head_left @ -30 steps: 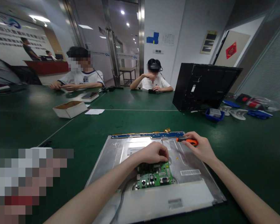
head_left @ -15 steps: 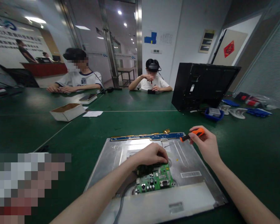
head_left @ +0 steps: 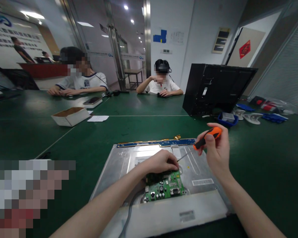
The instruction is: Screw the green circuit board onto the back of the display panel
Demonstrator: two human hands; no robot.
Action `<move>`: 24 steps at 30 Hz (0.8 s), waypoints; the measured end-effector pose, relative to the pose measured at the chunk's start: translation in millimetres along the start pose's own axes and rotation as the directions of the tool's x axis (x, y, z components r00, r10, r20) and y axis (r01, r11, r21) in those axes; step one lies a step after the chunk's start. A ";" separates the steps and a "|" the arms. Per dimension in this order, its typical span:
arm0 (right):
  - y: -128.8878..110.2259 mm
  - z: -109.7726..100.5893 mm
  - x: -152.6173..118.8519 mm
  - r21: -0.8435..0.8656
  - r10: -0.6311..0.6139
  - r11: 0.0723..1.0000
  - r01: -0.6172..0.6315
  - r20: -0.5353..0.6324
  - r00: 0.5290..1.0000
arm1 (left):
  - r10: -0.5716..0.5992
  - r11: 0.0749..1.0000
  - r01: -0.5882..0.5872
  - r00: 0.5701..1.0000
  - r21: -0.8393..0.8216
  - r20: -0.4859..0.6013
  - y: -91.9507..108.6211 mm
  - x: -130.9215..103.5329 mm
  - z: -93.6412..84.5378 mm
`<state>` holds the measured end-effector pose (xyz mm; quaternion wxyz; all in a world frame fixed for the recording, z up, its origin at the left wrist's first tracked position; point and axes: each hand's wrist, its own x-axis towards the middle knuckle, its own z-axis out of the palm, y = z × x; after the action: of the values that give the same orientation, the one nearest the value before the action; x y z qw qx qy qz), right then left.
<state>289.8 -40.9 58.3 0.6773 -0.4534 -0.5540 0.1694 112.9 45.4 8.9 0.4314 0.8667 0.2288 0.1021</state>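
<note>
A flat metal display panel (head_left: 208, 200) lies on the green table, with a blue strip board (head_left: 139, 144) along its far edge. On its middle sits a green circuit board (head_left: 164, 190). My left hand (head_left: 163, 162) is at the board's far edge, fingers closed and pointing down; whatever is between the fingertips is hidden. In my right hand (head_left: 216, 143) is an orange and black screwdriver (head_left: 208, 137), its shaft slanting down left so the tip is beside my left fingertips. A grey cable (head_left: 129, 215) runs from under my left forearm toward me.
A black monitor housing (head_left: 217, 89) stands at the back right, near a blue tray (head_left: 227, 119) and blue gloves (head_left: 274, 118). An open white box (head_left: 71, 116) and paper (head_left: 98, 118) lie back left. Two people sit across the table.
My right hand has turned and tilted the screwdriver more steeply, bringing its tip down beside my left fingertips. My left hand keeps its place at the board. The view has shifted slightly.
</note>
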 end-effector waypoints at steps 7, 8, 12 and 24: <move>24.7 -1.6 -13.1 -0.211 -0.091 0.971 0.114 0.118 0.989 | 0.015 0.999 -0.014 1.000 -0.034 0.014 -2.9 0.6 0.2; 27.2 -0.3 -13.9 -0.240 -0.104 0.961 0.134 0.132 0.986 | 0.020 0.999 -0.019 1.000 -0.037 0.013 -3.4 0.7 0.0; 28.9 2.9 -15.3 -0.312 -0.146 0.932 0.187 0.152 0.978 | 0.031 0.999 -0.031 0.999 -0.029 0.016 -2.8 0.7 -1.4; 24.9 5.5 -16.4 -0.313 -0.210 0.912 0.266 0.202 0.957 | 0.040 0.999 -0.040 0.999 -0.001 0.016 -0.5 -0.4 -2.7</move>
<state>286.3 -37.3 28.4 0.5574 -0.4759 -0.6799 0.0247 111.4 47.4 10.2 0.4312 0.8717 0.2081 0.1040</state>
